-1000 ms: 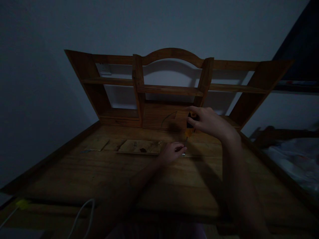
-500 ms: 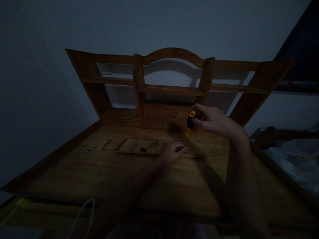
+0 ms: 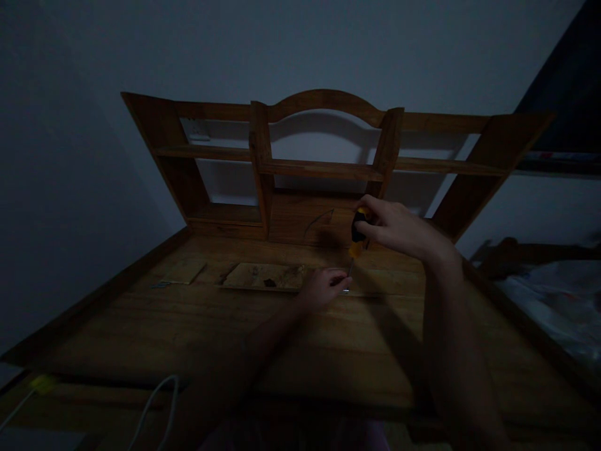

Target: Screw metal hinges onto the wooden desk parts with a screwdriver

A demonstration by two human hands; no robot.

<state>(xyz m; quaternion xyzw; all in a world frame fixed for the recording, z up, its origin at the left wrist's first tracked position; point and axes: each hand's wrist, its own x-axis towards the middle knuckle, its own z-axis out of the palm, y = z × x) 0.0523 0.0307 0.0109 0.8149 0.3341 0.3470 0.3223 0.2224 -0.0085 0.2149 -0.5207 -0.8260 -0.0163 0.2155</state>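
Observation:
A screwdriver [image 3: 355, 249] with a yellow and black handle stands nearly upright over the wooden desk [image 3: 300, 332]. My right hand [image 3: 387, 227] is closed around the top of its handle. Its thin shaft runs down to the fingers of my left hand [image 3: 323, 287], which are pinched together low over the desktop at the shaft's lower end. Just beside those fingertips lies a small shiny metal piece [image 3: 346, 290], too small and dark to name. The screwdriver's tip is hidden by my left fingers.
A wooden shelf unit [image 3: 322, 168] rises at the desk's back. On the desktop left of my hands lie a worn, stained board [image 3: 260, 277], a thin flat piece [image 3: 181, 272] and small metal bits [image 3: 161, 285]. A white cable [image 3: 173, 394] loops at the front left.
My right hand has turned a little on the screwdriver handle, and its wrist has shifted slightly left. My left hand stays in place.

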